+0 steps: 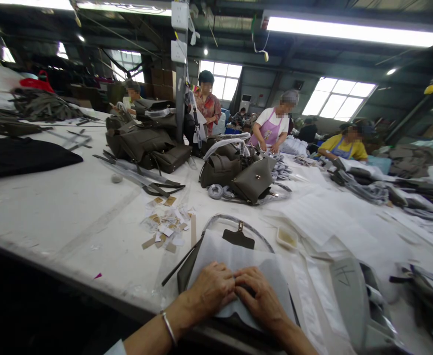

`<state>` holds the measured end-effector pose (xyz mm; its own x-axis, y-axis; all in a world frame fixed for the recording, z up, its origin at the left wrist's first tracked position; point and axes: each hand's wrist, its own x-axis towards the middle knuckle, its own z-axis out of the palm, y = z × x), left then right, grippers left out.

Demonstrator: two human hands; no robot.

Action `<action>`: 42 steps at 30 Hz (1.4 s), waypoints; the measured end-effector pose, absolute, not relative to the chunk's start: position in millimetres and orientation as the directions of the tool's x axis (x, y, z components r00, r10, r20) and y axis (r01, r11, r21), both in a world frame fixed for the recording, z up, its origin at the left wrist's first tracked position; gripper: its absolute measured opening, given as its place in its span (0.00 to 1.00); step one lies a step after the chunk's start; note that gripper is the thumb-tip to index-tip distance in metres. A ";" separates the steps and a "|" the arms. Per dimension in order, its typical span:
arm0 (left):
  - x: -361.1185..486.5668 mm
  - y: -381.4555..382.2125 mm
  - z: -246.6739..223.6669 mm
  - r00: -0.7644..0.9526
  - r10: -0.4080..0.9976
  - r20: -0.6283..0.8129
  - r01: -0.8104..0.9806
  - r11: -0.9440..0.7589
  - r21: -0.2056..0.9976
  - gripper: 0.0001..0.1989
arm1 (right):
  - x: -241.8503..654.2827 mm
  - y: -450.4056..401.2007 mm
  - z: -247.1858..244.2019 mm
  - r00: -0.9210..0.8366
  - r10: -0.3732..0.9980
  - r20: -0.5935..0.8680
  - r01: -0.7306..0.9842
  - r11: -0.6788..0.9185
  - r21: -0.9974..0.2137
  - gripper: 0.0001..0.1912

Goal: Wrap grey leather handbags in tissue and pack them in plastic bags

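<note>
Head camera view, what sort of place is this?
Probably a handbag workshop: dark handbags are clustered on a long white table, and people work along its far side.

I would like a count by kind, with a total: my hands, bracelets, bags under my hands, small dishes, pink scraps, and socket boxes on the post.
Left hand and right hand: 2
Bracelet: 1
Bag under the hands: 1
Small dish: 1
Pink scrap: 1
Upper socket box and lower socket box: 2
Total: 8

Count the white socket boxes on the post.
2. The upper box is near the picture's top edge; the lower box is below it, both on the post. Others may be hidden behind it.
</note>
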<state>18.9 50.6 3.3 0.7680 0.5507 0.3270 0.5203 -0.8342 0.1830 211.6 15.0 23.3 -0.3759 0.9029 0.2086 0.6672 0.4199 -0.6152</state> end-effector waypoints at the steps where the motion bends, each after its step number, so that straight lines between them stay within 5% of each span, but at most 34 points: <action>1: 18.3 49.5 3.3 0.761 0.559 0.328 0.524 -0.829 0.196 0.10 | 211.5 15.5 24.4 -0.391 0.898 0.201 0.673 0.428 -0.603 0.06; 9: 13.2 40.0 8.6 0.701 0.611 0.368 0.441 -0.777 0.450 0.13 | 205.0 18.8 30.8 -0.409 0.905 0.119 0.717 0.400 -0.571 0.11; 13: 15.2 44.2 13.7 0.733 0.590 0.339 0.382 -0.769 0.513 0.30 | 215.8 25.5 41.5 -0.412 0.910 0.041 0.589 0.300 -0.750 0.14; 16: 15.9 48.4 12.8 0.770 0.566 0.293 0.396 -0.785 0.476 0.32 | 233.2 39.9 58.0 -0.436 0.895 -0.098 0.510 0.156 -0.846 0.11; 20: 15.4 53.1 4.4 0.817 0.501 0.287 0.391 -0.846 0.364 0.19 | 247.0 77.4 84.0 -0.214 0.972 -0.094 0.695 0.084 -0.714 0.11; 25: 15.0 56.0 1.1 0.825 0.483 0.294 0.389 -0.862 0.324 0.17 | 236.3 140.1 89.7 -0.044 0.990 -0.133 0.889 -0.022 -0.458 0.08; 31: 15.4 54.4 8.6 0.818 0.504 0.276 0.394 -0.842 0.369 0.17 | 214.9 174.3 73.5 -0.013 0.974 -0.226 0.866 -0.102 -0.490 0.09; 35: 16.1 54.6 5.6 0.806 0.518 0.285 0.403 -0.835 0.376 0.16 | 205.8 149.4 86.4 0.007 0.992 -0.130 0.852 -0.074 -0.519 0.10; 42: 16.2 54.3 9.0 0.805 0.508 0.306 0.381 -0.838 0.390 0.17 | 201.6 55.8 60.8 -0.148 0.904 0.401 0.779 0.357 -0.516 0.14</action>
